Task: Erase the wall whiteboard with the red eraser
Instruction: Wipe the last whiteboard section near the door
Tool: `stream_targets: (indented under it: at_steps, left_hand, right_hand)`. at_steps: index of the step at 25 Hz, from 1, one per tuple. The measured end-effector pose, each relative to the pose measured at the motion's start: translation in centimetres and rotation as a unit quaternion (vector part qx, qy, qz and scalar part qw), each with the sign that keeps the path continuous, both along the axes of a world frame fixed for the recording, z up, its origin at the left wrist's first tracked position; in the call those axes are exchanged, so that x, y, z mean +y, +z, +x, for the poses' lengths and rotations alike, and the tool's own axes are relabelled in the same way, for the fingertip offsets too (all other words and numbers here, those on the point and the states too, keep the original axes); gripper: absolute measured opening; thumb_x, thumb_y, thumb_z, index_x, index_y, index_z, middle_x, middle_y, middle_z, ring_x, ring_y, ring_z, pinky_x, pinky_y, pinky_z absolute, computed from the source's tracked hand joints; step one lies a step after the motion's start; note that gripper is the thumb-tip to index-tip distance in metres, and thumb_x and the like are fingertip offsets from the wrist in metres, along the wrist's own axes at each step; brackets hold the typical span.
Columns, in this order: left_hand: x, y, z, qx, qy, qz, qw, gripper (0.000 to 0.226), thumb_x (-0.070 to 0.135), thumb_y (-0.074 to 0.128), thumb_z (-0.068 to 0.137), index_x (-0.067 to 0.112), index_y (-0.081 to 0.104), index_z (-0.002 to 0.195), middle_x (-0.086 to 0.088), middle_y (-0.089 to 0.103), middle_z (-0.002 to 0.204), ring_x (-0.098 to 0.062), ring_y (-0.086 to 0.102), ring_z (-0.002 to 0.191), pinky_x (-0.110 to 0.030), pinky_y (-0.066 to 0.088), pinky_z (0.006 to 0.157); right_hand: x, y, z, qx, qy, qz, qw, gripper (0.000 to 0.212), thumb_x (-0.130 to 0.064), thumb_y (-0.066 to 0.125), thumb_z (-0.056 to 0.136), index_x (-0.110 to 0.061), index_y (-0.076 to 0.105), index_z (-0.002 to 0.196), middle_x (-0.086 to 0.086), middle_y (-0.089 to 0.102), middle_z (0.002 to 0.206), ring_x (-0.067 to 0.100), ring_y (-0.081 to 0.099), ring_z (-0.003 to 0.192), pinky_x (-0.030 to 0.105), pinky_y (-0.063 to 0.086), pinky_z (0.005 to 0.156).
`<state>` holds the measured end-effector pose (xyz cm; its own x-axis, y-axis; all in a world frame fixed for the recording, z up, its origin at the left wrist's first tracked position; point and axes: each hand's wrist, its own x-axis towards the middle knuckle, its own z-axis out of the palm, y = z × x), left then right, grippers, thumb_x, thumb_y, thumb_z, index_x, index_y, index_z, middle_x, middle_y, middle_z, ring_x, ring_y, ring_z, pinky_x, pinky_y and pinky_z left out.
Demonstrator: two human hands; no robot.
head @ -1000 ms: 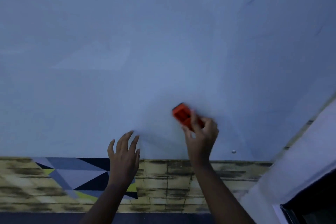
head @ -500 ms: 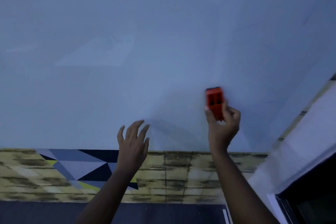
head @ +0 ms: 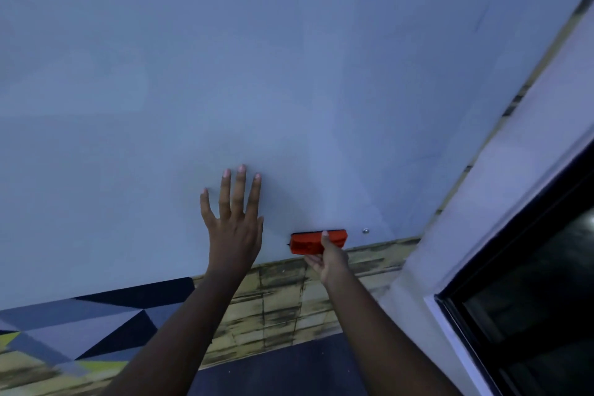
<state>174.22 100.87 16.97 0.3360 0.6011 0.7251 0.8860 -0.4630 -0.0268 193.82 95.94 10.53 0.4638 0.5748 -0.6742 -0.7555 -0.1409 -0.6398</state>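
Note:
The wall whiteboard (head: pixel 257 74) fills most of the head view, pale blue-white with only faint streaks near its upper right. My right hand (head: pixel 328 259) grips the red eraser (head: pixel 305 243), which lies horizontal against the board just above its bottom edge, near the lower right corner. My left hand (head: pixel 236 222) is pressed flat on the board with fingers spread, just left of the eraser and apart from it.
Below the board runs a yellowish tiled wall strip (head: pixel 283 305) and a panel of grey, black and yellow triangles (head: pixel 80 331). A small screw (head: pixel 365 230) sits in the board's corner. A white wall edge (head: pixel 514 186) and a dark window (head: pixel 530 315) are at right.
My right hand brought the eraser down from mid-board to the bottom edge and turned it from upright to horizontal. My left hand moved up and flattened onto the board.

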Motion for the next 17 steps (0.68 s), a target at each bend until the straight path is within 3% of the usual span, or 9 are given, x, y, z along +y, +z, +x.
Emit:
stream_targets:
  at_steps: [3,5,9,14,17]
  left_hand:
    - [0.9,-1.4,-0.1,0.002,-0.024,-0.007,1.000,0.103,0.033,0.078,0.093,0.014,0.012,0.170,-0.014,-0.003,0.178,-0.037,0.001,0.164,-0.073,0.007,0.125]
    - [1.5,-2.2,-0.4,0.004,-0.040,-0.010,0.999,0.110,0.036,0.080,0.091,0.016,0.007,0.171,-0.013,-0.008,0.178,-0.037,-0.005,0.164,-0.072,-0.001,0.126]
    - [2.1,-3.2,-0.1,-0.004,-0.060,-0.016,0.998,0.123,0.042,0.085,0.086,0.017,-0.001,0.170,-0.013,-0.013,0.177,-0.038,-0.013,0.163,-0.072,-0.011,0.123]
    - [3.0,-4.2,1.3,0.010,-0.030,-0.019,0.999,0.146,0.049,0.094,0.071,0.013,-0.009,0.169,-0.018,-0.022,0.174,-0.045,-0.023,0.159,-0.072,-0.023,0.119]
    - [3.3,-5.0,2.3,0.007,-0.012,-0.027,1.000,0.142,0.057,0.087,0.078,0.011,-0.013,0.168,-0.020,-0.026,0.172,-0.048,-0.027,0.156,-0.071,-0.028,0.116]
  right_hand:
    - [-0.1,2.3,-0.7,-0.034,-0.034,0.043,0.998,0.047,-0.024,0.073,0.096,0.009,0.056,0.125,0.023,0.069,0.104,0.029,0.069,0.081,0.041,0.061,0.079]
    - [-0.1,5.4,0.9,-0.082,-0.095,0.090,0.988,0.037,-0.023,0.076,0.093,0.007,0.064,0.112,0.025,0.071,0.109,0.029,0.071,0.083,0.036,0.064,0.069]
    - [-0.5,10.9,5.7,-0.104,-0.115,0.117,0.981,0.029,-0.029,0.077,0.093,-0.004,0.061,0.093,0.019,0.070,0.096,0.028,0.071,0.084,0.045,0.062,0.083]
    - [0.1,4.2,6.2,-0.185,-0.127,0.041,0.974,0.028,-0.034,0.078,0.092,-0.011,0.067,0.079,0.014,0.073,0.086,0.030,0.073,0.081,0.043,0.063,0.070]
    - [-0.1,-1.3,5.2,-0.220,-0.059,-0.043,0.973,0.038,-0.041,0.076,0.092,-0.013,0.064,0.069,0.010,0.069,0.071,0.030,0.070,0.069,0.047,0.061,0.070]
